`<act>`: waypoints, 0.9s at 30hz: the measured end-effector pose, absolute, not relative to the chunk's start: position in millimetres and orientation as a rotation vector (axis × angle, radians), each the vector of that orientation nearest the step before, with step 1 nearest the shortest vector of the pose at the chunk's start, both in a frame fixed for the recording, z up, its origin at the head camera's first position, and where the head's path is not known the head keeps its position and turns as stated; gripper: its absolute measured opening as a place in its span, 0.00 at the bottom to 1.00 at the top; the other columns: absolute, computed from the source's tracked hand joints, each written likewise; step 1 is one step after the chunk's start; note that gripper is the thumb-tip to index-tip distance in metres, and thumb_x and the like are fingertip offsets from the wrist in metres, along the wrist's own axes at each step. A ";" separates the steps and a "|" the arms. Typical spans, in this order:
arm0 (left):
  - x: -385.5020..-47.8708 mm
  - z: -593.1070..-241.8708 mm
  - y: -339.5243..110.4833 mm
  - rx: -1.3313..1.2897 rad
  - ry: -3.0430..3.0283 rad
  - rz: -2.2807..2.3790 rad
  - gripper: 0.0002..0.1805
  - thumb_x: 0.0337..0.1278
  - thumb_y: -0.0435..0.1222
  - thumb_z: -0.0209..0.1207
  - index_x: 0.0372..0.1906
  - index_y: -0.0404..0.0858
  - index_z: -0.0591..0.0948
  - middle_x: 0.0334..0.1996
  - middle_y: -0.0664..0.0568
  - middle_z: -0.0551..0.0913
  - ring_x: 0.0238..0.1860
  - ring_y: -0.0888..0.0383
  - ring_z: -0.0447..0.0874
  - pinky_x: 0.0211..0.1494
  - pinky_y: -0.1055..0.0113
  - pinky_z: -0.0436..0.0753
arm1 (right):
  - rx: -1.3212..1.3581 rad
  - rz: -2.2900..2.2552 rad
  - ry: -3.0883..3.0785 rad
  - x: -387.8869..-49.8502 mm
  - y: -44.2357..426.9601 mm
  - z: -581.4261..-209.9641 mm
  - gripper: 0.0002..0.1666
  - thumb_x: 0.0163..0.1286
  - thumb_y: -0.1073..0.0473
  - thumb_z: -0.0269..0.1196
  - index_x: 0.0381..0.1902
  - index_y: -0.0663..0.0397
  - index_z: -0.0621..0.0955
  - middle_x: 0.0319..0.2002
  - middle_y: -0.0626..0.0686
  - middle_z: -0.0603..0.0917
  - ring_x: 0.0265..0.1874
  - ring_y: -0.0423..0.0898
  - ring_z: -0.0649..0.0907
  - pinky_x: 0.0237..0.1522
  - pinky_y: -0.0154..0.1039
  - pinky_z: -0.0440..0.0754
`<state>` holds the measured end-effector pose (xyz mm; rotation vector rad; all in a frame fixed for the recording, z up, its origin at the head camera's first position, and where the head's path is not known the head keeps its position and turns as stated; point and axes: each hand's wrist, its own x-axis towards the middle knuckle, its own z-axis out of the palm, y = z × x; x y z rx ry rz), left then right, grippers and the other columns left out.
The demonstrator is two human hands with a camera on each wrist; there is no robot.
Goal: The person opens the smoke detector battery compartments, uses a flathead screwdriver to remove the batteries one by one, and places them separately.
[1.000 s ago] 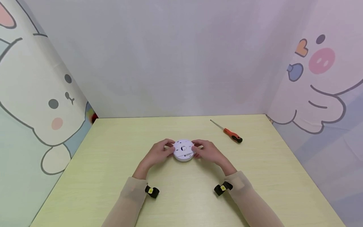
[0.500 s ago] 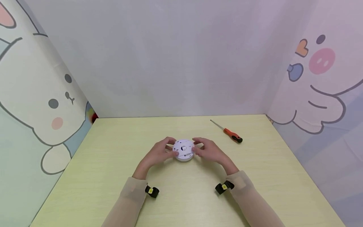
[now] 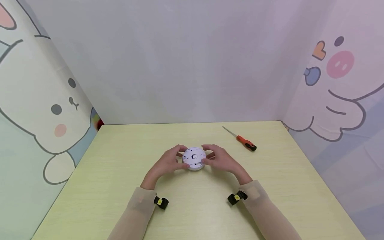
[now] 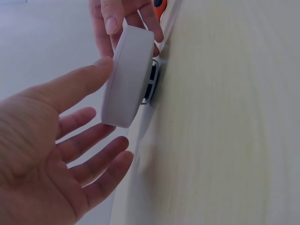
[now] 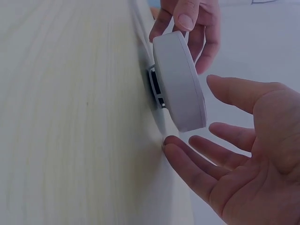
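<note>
A round white device (image 3: 194,156) with printed markings and a central hole faces up between both hands at mid-table. Its underside bears a small grey-and-black part (image 5: 156,86), seen in the right wrist view against the tabletop. My left hand (image 3: 166,162) holds the left side, thumb at the near-left rim and index finger at the far-left rim. In the left wrist view the white side wall (image 4: 129,77) lies between that thumb and fingers. Around the right side, my right hand (image 3: 223,160) has relaxed, spread fingers; the right wrist view shows a narrow gap beside its thumb.
An orange-and-black screwdriver (image 3: 246,143) lies at the back right of the pale wooden table (image 3: 135,140), its shaft pointing to the back left. Cloth with cartoon animals hangs left and right, and a plain pale cloth (image 3: 192,66) stands behind the table.
My left thumb has slid along the rim toward the near side. The right thumb has also shifted slightly nearer, and the right fingers have altered their spread. The device stays in about the same place.
</note>
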<state>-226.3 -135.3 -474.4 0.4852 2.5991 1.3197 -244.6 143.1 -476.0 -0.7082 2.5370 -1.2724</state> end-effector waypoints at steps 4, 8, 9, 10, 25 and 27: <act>-226.2 -476.0 -134.9 0.483 2.607 1.304 0.37 0.57 0.41 0.79 0.69 0.46 0.75 0.67 0.55 0.79 0.64 0.53 0.80 0.63 0.55 0.83 | -0.732 -1.268 2.535 -243.3 141.6 -476.1 0.40 0.74 0.56 0.72 0.77 0.61 0.71 0.72 0.61 0.77 0.57 0.55 0.87 0.59 0.47 0.87; -226.1 -476.4 -134.6 0.477 2.607 1.296 0.37 0.57 0.41 0.79 0.70 0.46 0.75 0.68 0.54 0.79 0.64 0.53 0.80 0.63 0.54 0.83 | -0.758 -1.264 2.535 -242.5 140.3 -476.4 0.39 0.74 0.57 0.72 0.77 0.63 0.71 0.71 0.62 0.77 0.56 0.55 0.87 0.58 0.45 0.87; -225.8 -476.2 -134.4 0.477 2.608 1.298 0.37 0.57 0.41 0.79 0.70 0.45 0.75 0.68 0.53 0.79 0.64 0.52 0.80 0.63 0.54 0.84 | -0.754 -1.263 2.534 -242.3 139.9 -476.2 0.39 0.74 0.57 0.72 0.77 0.63 0.71 0.70 0.62 0.78 0.56 0.55 0.87 0.58 0.45 0.87; -225.6 -476.2 -134.3 0.476 2.609 1.297 0.37 0.57 0.41 0.79 0.70 0.45 0.75 0.68 0.53 0.79 0.64 0.52 0.80 0.63 0.54 0.84 | -0.754 -1.263 2.534 -242.4 139.6 -476.5 0.39 0.74 0.57 0.72 0.77 0.63 0.71 0.70 0.62 0.78 0.56 0.55 0.87 0.58 0.45 0.87; -226.2 -478.5 -134.5 0.469 2.619 1.282 0.36 0.56 0.44 0.79 0.68 0.44 0.78 0.64 0.52 0.82 0.62 0.51 0.81 0.61 0.52 0.85 | -0.733 -1.232 2.573 -243.3 137.5 -479.2 0.36 0.74 0.55 0.72 0.74 0.61 0.74 0.66 0.60 0.81 0.53 0.52 0.88 0.55 0.46 0.88; -227.1 -478.7 -134.4 0.476 2.624 1.277 0.36 0.56 0.44 0.80 0.68 0.45 0.78 0.64 0.53 0.82 0.62 0.51 0.82 0.61 0.52 0.85 | -0.727 -1.233 2.579 -243.1 137.4 -478.6 0.35 0.74 0.55 0.72 0.74 0.60 0.75 0.65 0.59 0.82 0.53 0.52 0.87 0.55 0.47 0.88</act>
